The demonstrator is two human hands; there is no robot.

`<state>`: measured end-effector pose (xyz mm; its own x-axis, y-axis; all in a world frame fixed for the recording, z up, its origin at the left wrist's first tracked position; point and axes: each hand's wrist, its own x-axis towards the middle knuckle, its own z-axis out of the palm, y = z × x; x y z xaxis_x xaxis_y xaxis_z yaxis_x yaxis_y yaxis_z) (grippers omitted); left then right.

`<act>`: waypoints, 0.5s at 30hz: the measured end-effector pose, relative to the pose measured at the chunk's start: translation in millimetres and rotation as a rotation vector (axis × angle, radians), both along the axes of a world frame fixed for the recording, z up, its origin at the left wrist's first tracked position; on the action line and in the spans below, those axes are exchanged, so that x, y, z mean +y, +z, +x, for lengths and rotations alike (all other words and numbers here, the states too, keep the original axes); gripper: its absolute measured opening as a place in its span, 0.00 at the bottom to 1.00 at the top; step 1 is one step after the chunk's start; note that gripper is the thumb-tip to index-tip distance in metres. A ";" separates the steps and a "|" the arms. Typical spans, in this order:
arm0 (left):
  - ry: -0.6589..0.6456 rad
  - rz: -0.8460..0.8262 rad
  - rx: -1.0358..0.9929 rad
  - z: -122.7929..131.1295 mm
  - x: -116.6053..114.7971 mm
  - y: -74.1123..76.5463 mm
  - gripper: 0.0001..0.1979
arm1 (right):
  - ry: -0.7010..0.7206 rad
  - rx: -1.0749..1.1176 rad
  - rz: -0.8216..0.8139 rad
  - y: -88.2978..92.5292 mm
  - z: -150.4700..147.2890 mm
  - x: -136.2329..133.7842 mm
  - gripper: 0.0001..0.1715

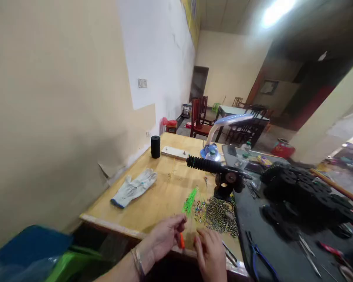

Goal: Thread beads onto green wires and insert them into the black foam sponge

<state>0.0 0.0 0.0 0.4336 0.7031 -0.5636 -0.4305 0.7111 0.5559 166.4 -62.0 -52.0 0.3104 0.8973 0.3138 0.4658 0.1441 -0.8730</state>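
Note:
My left hand (169, 236) is over the table's front edge, thumb and fingers closed together. A small orange piece (181, 240) sticks out below its fingers; the rest of it is hidden. To the right, my right hand (211, 252) has curled fingers with the tips drawn together; I cannot make out what is between them. Just beyond both hands lie a bundle of bright green strands (190, 201), some small colourful beads (199, 209) and a wide spread of small dark-and-yellowish pieces (220, 215). A slim metal tool (229, 252) rests beside my right hand.
A black clamp-like fixture with a ribbed arm (204, 163) stands behind the pieces. On the wooden table (161, 196) lie a white glove (134, 188), a black spool (155, 147) and a lamp (211, 137). Blue-handled pliers (260, 256) rest on the dark mat.

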 end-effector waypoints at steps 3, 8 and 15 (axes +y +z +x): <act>0.059 0.118 0.084 2.2 -2.6 -3.6 0.19 | 0.058 0.302 -0.158 10.3 -15.8 2.7 0.27; 0.086 0.335 0.110 4.0 -6.3 -2.9 0.19 | 0.151 0.786 -0.314 27.7 -41.9 12.2 0.30; 0.089 0.473 0.148 -2.2 -7.5 -0.1 0.18 | 0.181 0.921 -0.324 30.8 -58.4 22.6 0.30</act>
